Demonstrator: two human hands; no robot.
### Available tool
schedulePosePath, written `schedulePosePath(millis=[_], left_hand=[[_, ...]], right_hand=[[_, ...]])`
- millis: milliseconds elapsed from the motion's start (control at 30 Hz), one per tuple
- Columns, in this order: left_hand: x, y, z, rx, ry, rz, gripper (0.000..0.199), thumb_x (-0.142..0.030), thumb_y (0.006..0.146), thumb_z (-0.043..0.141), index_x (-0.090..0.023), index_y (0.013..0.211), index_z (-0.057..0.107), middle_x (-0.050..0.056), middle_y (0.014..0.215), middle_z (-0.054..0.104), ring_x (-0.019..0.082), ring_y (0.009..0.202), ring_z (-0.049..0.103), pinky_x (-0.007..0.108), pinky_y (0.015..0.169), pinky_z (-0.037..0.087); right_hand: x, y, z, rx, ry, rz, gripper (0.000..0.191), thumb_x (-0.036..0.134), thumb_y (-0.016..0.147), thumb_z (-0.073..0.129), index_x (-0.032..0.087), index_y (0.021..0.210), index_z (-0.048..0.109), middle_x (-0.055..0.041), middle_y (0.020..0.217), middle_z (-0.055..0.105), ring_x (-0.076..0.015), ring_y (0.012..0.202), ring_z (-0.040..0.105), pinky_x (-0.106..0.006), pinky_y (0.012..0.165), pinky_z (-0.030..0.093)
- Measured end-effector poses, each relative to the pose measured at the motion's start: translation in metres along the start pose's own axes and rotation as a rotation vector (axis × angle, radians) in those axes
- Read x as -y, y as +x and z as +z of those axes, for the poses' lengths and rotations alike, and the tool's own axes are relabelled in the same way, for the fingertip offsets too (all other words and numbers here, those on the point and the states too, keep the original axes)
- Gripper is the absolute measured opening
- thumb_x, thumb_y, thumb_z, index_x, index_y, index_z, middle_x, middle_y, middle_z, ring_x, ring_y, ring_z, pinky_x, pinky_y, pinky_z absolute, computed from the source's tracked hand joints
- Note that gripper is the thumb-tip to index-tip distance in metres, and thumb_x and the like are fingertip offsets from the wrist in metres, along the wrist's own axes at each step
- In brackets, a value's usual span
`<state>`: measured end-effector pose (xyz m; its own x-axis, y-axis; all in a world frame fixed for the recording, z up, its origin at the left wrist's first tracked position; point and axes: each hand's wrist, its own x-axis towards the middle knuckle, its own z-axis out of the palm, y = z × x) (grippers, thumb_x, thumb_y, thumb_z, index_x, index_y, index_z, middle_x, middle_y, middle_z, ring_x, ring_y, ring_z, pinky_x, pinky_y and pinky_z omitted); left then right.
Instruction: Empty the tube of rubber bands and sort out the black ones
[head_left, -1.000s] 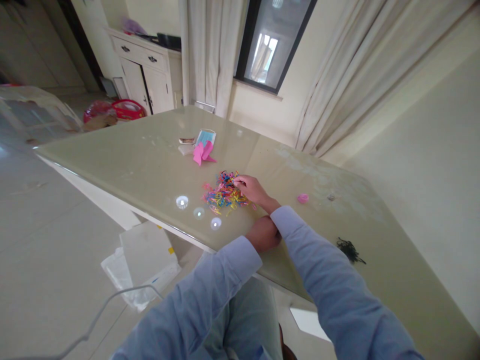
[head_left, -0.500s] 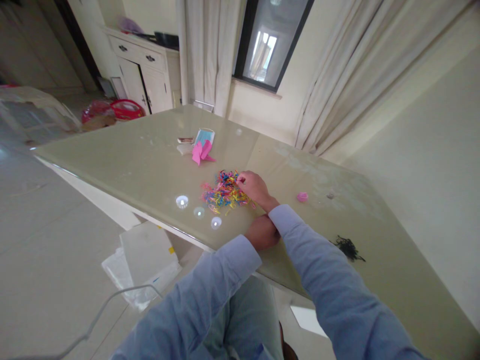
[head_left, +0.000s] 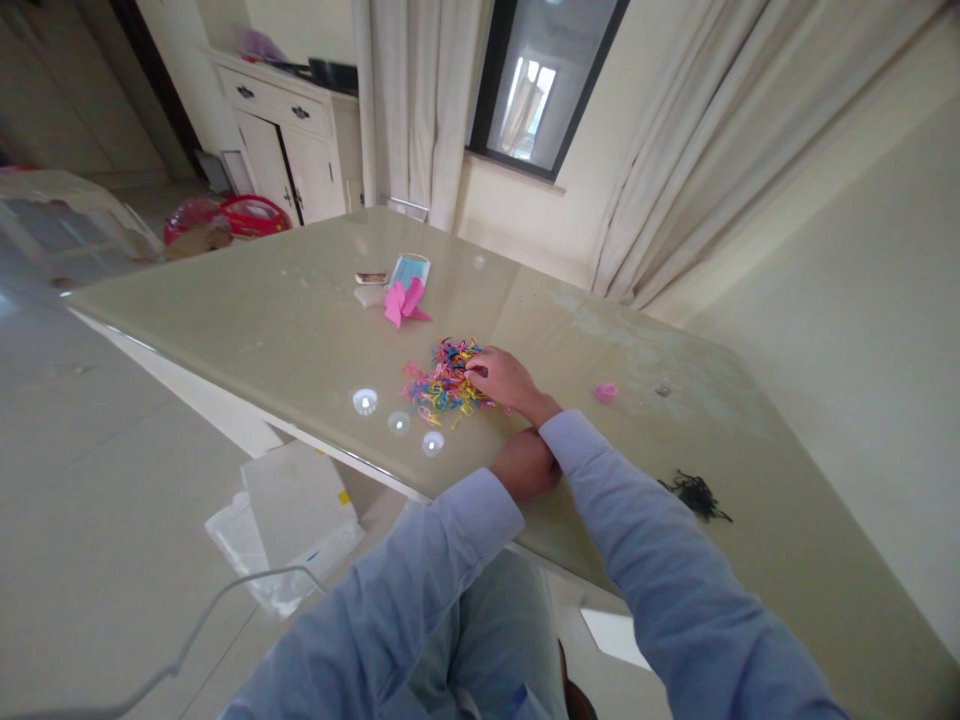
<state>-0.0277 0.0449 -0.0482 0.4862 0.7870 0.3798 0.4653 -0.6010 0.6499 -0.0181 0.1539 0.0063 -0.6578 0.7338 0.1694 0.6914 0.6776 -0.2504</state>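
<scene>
A heap of small multicoloured bands or string loops [head_left: 448,385] lies on the glossy table [head_left: 262,310]. My right hand [head_left: 504,378] is at the heap's right side, its thumb and fingers pinched together over the loops. Whatever lies between those fingertips is too small to make out. My left hand [head_left: 525,465] rests on the table below, crossed by my right wrist, and its fingers are hidden. Apart from the heap, a clump of black loops [head_left: 697,497] lies to the right of my right sleeve.
Behind the heap are a folded pink paper piece [head_left: 406,302], a blue face mask [head_left: 411,271] and a small packet [head_left: 370,279]. A small pink object [head_left: 605,393] sits to the right. On the floor by the near edge lie plastic-wrapped sheets [head_left: 300,510].
My right hand has shifted slightly left and down, with its fingertips lower over the loops. My left hand stays nearly where it was.
</scene>
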Motion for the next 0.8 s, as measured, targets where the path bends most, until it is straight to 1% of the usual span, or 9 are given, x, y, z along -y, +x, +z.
schedulePosePath(millis=[200,333,500,567,633,700,800], left_hand=[[-0.004,0.002,-0.003,0.057,0.080,-0.015,0.038,-0.012,0.081,0.054,-0.011,0.115,0.071,0.017,0.117,0.073,0.030,0.109,0.069,0.044,0.099,0.055],[-0.003,0.002,-0.003,0.064,0.098,-0.014,0.037,-0.012,0.080,0.055,-0.013,0.113,0.072,0.016,0.115,0.074,0.028,0.107,0.070,0.042,0.098,0.055],[-0.004,0.000,-0.003,0.041,0.074,-0.011,0.034,-0.013,0.080,0.056,-0.016,0.110,0.073,0.013,0.108,0.076,0.026,0.103,0.070,0.040,0.096,0.056],[-0.006,0.000,-0.005,0.048,0.088,-0.008,0.035,-0.013,0.081,0.056,-0.016,0.111,0.073,0.013,0.109,0.076,0.026,0.103,0.071,0.039,0.096,0.056],[-0.008,-0.001,-0.007,0.079,0.120,-0.001,0.035,-0.014,0.081,0.056,-0.015,0.112,0.073,0.014,0.111,0.076,0.026,0.103,0.071,0.040,0.096,0.056],[-0.010,0.000,-0.011,0.113,0.147,0.011,0.035,-0.015,0.082,0.056,-0.014,0.111,0.074,0.015,0.113,0.075,0.027,0.104,0.070,0.040,0.097,0.055],[-0.012,0.001,-0.014,0.134,0.149,0.000,0.032,-0.014,0.081,0.056,-0.012,0.107,0.076,0.016,0.112,0.075,0.027,0.103,0.071,0.039,0.096,0.055]], right_hand=[[-0.001,0.002,0.001,0.015,-0.002,-0.027,0.022,0.022,0.092,0.057,0.019,0.088,0.078,-0.0065,0.092,0.071,-0.0184,0.089,0.060,-0.028,0.081,0.041],[-0.002,0.001,0.001,-0.029,0.046,-0.032,0.024,0.021,0.093,0.054,0.018,0.085,0.076,-0.0063,0.089,0.069,-0.0180,0.085,0.059,-0.028,0.079,0.041],[-0.001,-0.006,0.000,-0.093,0.171,-0.049,0.021,0.020,0.092,0.056,0.018,0.081,0.074,-0.0059,0.087,0.069,-0.0180,0.085,0.059,-0.029,0.082,0.042],[-0.002,-0.009,-0.001,-0.135,0.248,-0.036,0.019,0.020,0.090,0.057,0.019,0.081,0.074,-0.0055,0.087,0.070,-0.0177,0.085,0.060,-0.029,0.083,0.043],[-0.002,-0.012,-0.002,-0.179,0.367,0.025,0.017,0.021,0.089,0.058,0.019,0.083,0.074,-0.0044,0.085,0.071,-0.0170,0.082,0.060,-0.029,0.080,0.044],[-0.001,-0.016,-0.005,-0.203,0.523,0.116,0.018,0.027,0.089,0.058,0.019,0.085,0.073,-0.0024,0.078,0.069,-0.0155,0.072,0.059,-0.028,0.072,0.045],[0.003,-0.027,-0.014,-0.233,0.766,0.222,0.025,0.040,0.085,0.062,0.017,0.085,0.072,0.0014,0.064,0.062,-0.0123,0.057,0.053,-0.026,0.060,0.043]])
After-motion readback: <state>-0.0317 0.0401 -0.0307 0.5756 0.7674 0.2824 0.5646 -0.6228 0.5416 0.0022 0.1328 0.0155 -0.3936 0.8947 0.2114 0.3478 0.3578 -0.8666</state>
